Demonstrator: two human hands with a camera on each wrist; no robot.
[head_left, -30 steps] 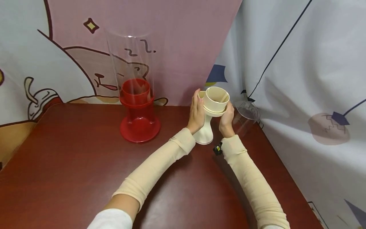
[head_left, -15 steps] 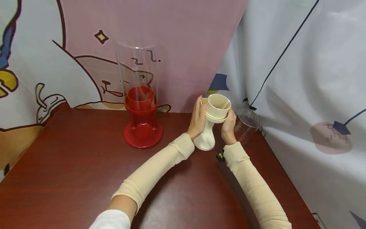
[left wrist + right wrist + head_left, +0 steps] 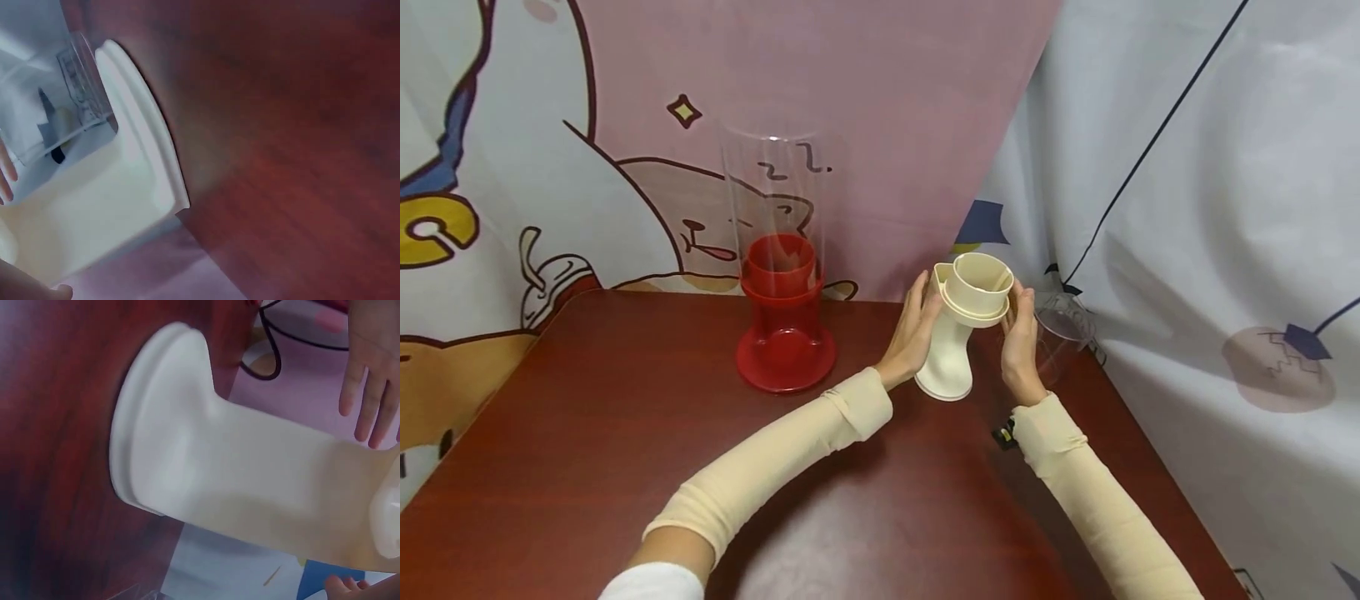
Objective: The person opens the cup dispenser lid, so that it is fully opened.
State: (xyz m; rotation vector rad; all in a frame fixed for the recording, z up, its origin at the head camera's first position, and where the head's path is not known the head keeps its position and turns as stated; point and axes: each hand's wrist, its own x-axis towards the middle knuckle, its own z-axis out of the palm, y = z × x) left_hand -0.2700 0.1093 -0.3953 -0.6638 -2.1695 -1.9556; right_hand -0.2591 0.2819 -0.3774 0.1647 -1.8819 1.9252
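A cream plastic stand [image 3: 951, 358] with a flared foot and a round, open collar on top stands upright on the brown table. My left hand [image 3: 913, 333] is at its left side, fingers straight, close by the collar; contact is hard to tell. On the other side my right hand [image 3: 1021, 346] is held upright with straight fingers, slightly apart from the stand. The right wrist view shows the stand's column [image 3: 269, 475] between the left hand [image 3: 375, 369] with spread fingers and a few right fingertips [image 3: 347, 584].
A red stand [image 3: 785, 333] holding a tall clear cylinder [image 3: 775, 192] is at the back left. Behind my right hand is another clear cylinder [image 3: 1063, 325], near the table's [image 3: 700, 450] right edge. Printed cloth [image 3: 895, 167] hangs close behind the table.
Both hands have come away from the cream stand's collar, the left one leftward and the right one rightward. The stand keeps its place. The head view has shifted.
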